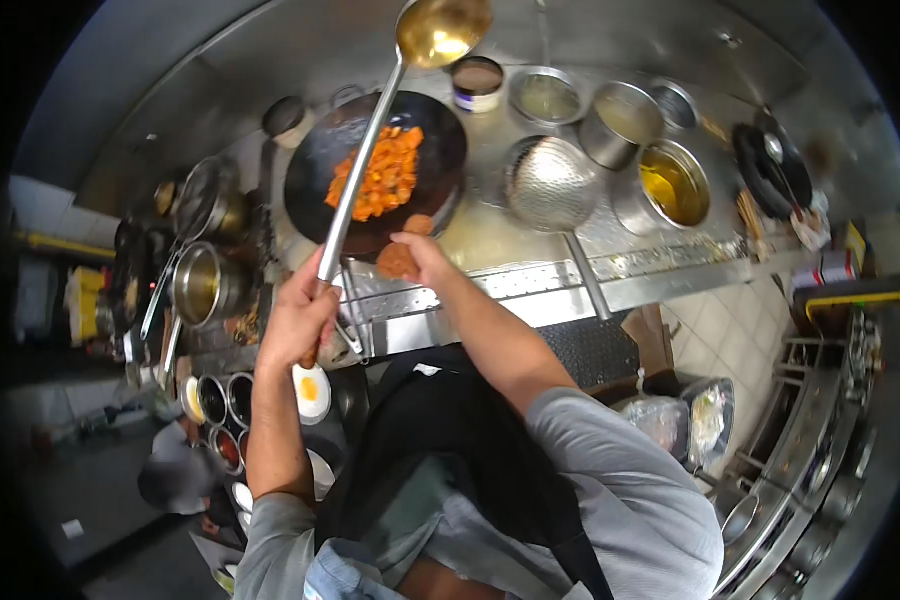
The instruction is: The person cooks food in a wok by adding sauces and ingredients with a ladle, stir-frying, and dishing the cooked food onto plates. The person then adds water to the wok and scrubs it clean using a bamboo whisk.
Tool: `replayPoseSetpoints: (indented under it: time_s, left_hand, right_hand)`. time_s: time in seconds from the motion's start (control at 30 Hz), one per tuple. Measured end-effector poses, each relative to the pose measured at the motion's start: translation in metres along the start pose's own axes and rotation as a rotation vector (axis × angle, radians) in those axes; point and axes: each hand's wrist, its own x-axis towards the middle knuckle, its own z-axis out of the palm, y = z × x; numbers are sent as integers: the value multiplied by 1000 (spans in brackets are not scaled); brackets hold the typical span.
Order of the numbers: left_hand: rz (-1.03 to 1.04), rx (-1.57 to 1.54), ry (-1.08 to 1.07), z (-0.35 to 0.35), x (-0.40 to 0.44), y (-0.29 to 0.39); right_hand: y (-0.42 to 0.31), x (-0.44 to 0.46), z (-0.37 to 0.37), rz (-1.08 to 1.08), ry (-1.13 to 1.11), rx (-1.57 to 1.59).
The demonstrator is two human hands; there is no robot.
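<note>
My left hand is closed around the handle of a long ladle, whose bowl is raised over the far side of the wok. A dark wok sits on the stove with chopped orange food inside. At its near rim, my right hand is closed on a folded brown cloth, which covers the part of the rim it touches.
Right of the wok lie a perforated skimmer, a pot of yellow oil, another pot and a strainer. Several containers, a plate with a yellow centre and another person are at left. A saucepan stands nearby.
</note>
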Motion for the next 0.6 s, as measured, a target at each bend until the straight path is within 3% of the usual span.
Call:
replayPoseSetpoints:
  time_s: [0.03,0.1,0.13,0.23,0.3,0.37,0.4,0.47,0.53,0.6]
  left_hand:
    - [-45,316,158,-12,-7,9]
    - [115,561,310,-36,-10,-11]
    - [42,532,315,-44,-14,-13]
    - [127,575,403,-51,-15,-40]
    - [-128,509,372,-49,-24,-30]
    - [-97,524,360,-53,-28,-37]
    - [59,573,365,-64,-29,-65]
    - [144,645,318,-70,-47,-76]
    - [3,696,221,-74,-88,-40]
    - [-185,831,108,-84,-133,-6]
  right_hand:
    - [3,6,0,-3,-13,-23]
    - [5,10,-2,-14,-21,-65]
    - [4,7,-3,-12,-18,-78]
    - [3,9,-3,-13,-39,-89]
    - [5,13,-4,-13,-62,-96]
    - [4,17,-7,-17,-97,-95]
    - [5,21,-10,-18,-121,-91]
    - [9,20,-11,-55,-117,3]
    - [17,13,-6,-128,-66,180]
    - [2,-84,26,-142,57,247]
